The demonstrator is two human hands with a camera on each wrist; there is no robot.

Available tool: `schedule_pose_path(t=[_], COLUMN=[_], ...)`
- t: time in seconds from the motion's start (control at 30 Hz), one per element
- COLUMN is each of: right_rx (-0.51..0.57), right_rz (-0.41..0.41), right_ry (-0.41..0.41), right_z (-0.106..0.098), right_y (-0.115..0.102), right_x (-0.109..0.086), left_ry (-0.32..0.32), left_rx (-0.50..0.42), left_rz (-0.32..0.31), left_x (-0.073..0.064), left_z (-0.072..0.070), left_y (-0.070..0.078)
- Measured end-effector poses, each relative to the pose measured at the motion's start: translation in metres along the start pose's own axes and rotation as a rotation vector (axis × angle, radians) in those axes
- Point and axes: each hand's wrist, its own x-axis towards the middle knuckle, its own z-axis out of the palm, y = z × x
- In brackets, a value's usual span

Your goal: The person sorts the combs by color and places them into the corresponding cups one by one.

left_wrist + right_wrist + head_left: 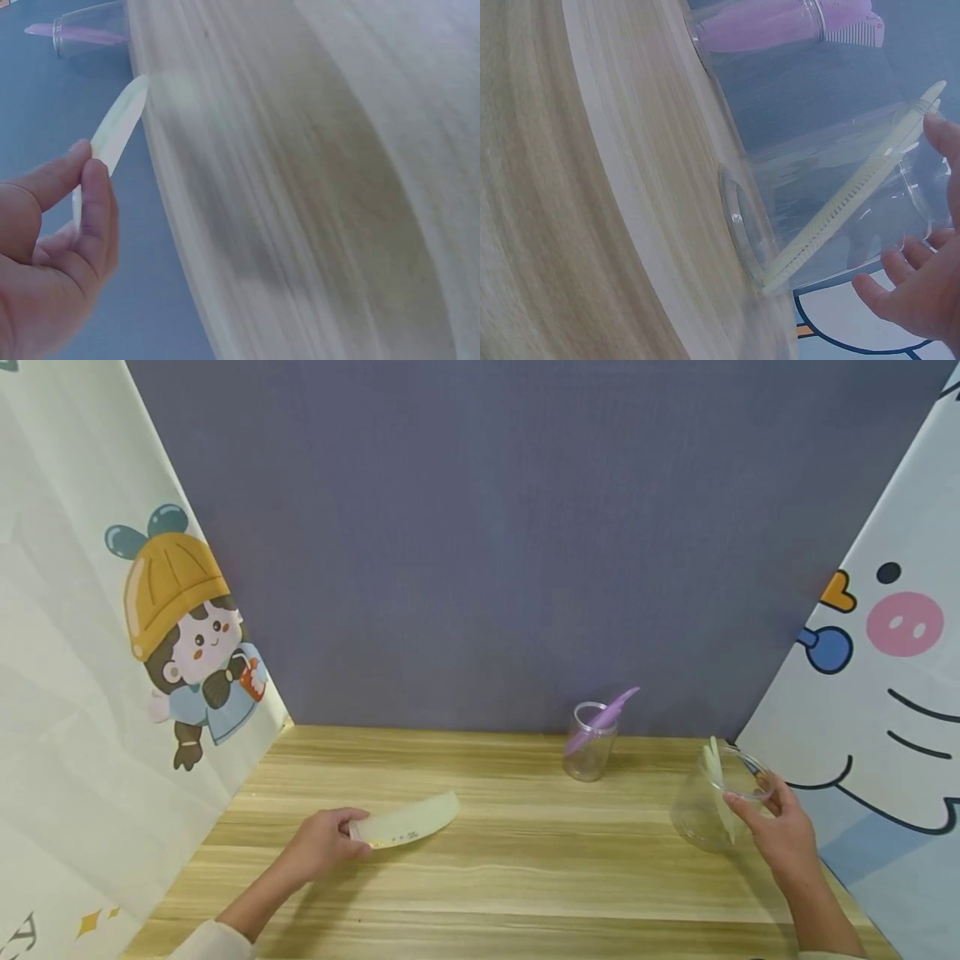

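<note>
My left hand (324, 845) pinches a pale yellow-green comb (416, 820) by one end, its other end pointing right above the wooden table. Small print shows along the comb's lower edge. On the right, my right hand (783, 835) holds a clear plastic cup (693, 814) near its rim, the thumb on one side and the fingers on the other. Inside that cup leans another pale yellow comb (840, 206), teeth visible through the wall and tip above the rim. The cup's base is at the tabletop in the right wrist view.
Toward the back of the wooden table (525, 893) stands a second clear cup (588, 767) with a purple comb (603, 721) slanting out of it. A grey-blue panel (480, 543) rises behind the table. Cartoon-printed sheets (67, 652) flank both sides.
</note>
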Motion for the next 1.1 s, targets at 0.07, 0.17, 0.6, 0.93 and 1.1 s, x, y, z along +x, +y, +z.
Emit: schedule_pose_path(t=[0.07,0.17,0.6,0.93,1.1], right_rx=[0.005,0.004,-0.035,-0.019,-0.013], right_rz=[-0.001,-0.003,-0.011,-0.001,0.003], right_ry=[0.000,0.002,0.016,0.015,0.011], right_z=[0.000,0.000,-0.001,-0.001,0.000], right_y=[0.000,-0.001,0.000,-0.002,-0.002], right_x=[-0.001,-0.002,-0.003,-0.002,-0.002], left_ry=[0.001,-0.024,-0.120,-0.185,-0.203], left_rx=[-0.032,-0.085,-0.231,-0.327,-0.309], left_rz=[0.019,0.031,0.038,0.118,0.116], left_x=[0.002,0.006,0.018,0.035,0.044], left_z=[-0.001,-0.003,-0.006,-0.002,0.005], left_y=[0.001,0.002,0.018,0.049,0.063])
